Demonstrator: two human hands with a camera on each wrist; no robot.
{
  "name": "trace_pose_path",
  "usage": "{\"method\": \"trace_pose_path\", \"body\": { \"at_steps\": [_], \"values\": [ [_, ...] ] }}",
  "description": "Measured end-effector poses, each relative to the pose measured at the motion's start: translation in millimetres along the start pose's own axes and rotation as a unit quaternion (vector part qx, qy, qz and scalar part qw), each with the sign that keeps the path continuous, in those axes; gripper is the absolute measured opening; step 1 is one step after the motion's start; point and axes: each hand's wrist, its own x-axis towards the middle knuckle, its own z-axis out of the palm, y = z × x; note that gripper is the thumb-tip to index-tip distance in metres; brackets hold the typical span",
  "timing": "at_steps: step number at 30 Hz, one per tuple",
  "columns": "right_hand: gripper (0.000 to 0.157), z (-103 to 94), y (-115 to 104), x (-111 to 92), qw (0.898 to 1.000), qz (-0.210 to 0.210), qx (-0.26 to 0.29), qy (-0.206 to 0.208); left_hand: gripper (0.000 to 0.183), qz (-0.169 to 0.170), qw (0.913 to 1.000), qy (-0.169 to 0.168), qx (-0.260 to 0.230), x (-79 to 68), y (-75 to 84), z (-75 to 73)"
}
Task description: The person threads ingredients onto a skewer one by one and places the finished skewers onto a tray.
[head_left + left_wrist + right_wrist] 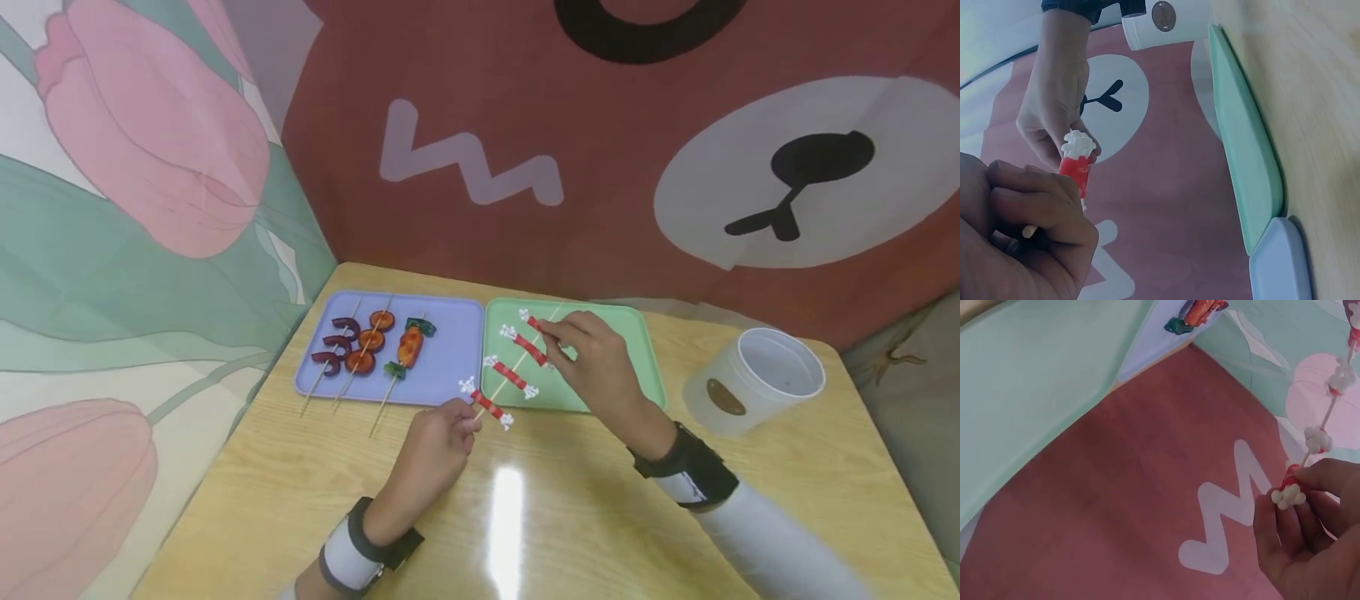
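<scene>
My left hand (pixel 433 446) grips the lower end of a thin wooden skewer (pixel 498 390), whose tip (pixel 1030 232) pokes out of the curled fingers in the left wrist view. Several red pieces with white knobbly ends, such as this one (pixel 511 377), are threaded crosswise along it. At the upper end, my right hand (pixel 600 367) pinches the farthest red-and-white piece (pixel 1289 487) between thumb and fingers. The skewer slants up to the right, over the front of the green tray (pixel 633 350) in the head view.
A purple tray (pixel 453 350) adjoins the green one on its left. It bears three skewers: dark red curled pieces (pixel 337 344), round orange-red slices (pixel 371 339), and an orange piece between green ones (pixel 410 344). A translucent white tub (pixel 720 392) stands at the right on the wooden table (pixel 600 517).
</scene>
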Motion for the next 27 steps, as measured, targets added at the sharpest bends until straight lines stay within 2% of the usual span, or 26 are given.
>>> {"method": "trace_pose_path", "body": {
  "at_steps": [4, 7, 10, 13, 15, 17, 22, 27],
  "values": [
    [0.025, 1.7, 0.0, -0.5, 1.0, 0.013, 0.013, 0.0, 0.014, -0.002, 1.0, 0.004, 0.005, -0.4, -0.5, -0.5],
    [0.028, 0.3, 3.8, -0.5, 0.999, 0.03, 0.016, -0.023, 0.01, -0.02, 0.9998, 0.007, 0.0, 1.6, -11.2, 1.5],
    [0.03, -4.7, 11.4, -4.9, 0.996, 0.076, 0.008, -0.042, 0.011, -0.081, 0.9952, 0.0, -0.054, 9.6, -29.6, 5.8],
    [0.028, -11.8, 18.7, -13.6, 0.99, 0.126, -0.001, -0.058, 0.015, -0.154, 0.9809, -0.001, -0.119, 22.5, -48.3, 9.3],
    [0.027, -16.4, 22.2, -20.7, 0.987, 0.148, 0.0, -0.07, 0.015, -0.186, 0.9717, 0.0, -0.145, 31.6, -58.3, 10.1],
    [0.028, -19.7, 24.6, -28.7, 0.983, 0.161, 0.004, -0.083, 0.013, -0.205, 0.9667, -0.004, -0.154, 39.2, -66.8, 10.6],
    [0.026, -24.9, 28.3, -46.5, 0.977, 0.183, 0.015, -0.106, 0.011, -0.222, 0.966, -0.018, -0.132, 49.4, -83.1, 11.3],
    [0.024, -28.1, 29.1, -58.5, 0.974, 0.189, 0.021, -0.124, 0.012, -0.224, 0.9667, -0.027, -0.121, 49.9, -93.5, 9.6]
  ]
}}
